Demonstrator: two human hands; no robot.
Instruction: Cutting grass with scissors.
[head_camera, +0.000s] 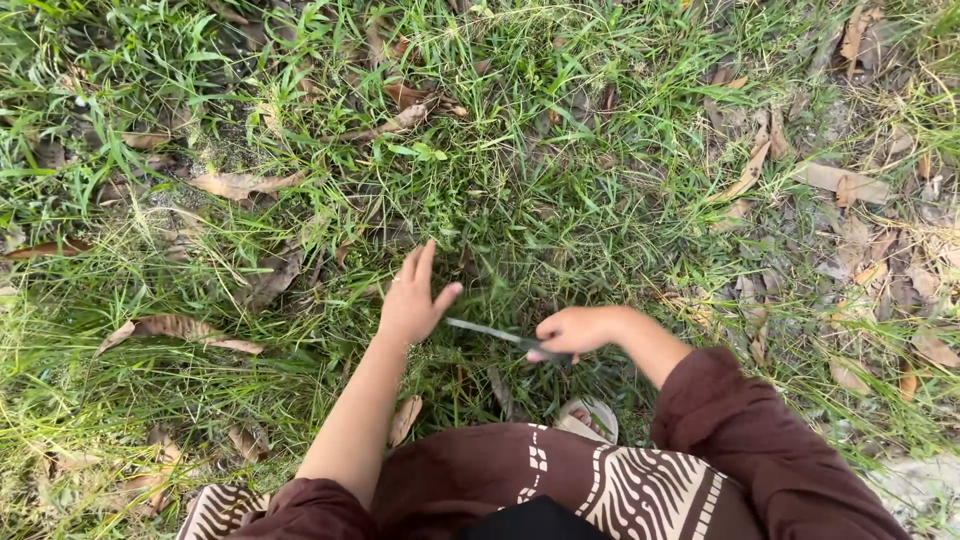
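The far end of the blade (490, 331) is blurred and its tip is lost against the grass (540, 190), so its exact shape cannot be told. The handle is hidden inside the right hand (572, 330), and whether the edge touches any stems cannot be made out. Only part of a sandal (590, 418) is seen, half covered by grass and by the patterned brown cloth (600, 485) at the bottom edge, where the body is cut off.

The right hand is closed in a fist around the handle, knuckles turned up, with the thin grey blade pointing left toward the other hand. The left hand (412, 300) is held flat and spread, fingers extended and slightly apart, the thumb stretched toward the blade's tip. It is laid over or just above the grass tuft; contact cannot be confirmed. The blade lies low between the two hands, near the ground. Dry brown leaves (235, 184) are scattered through the grass around them.
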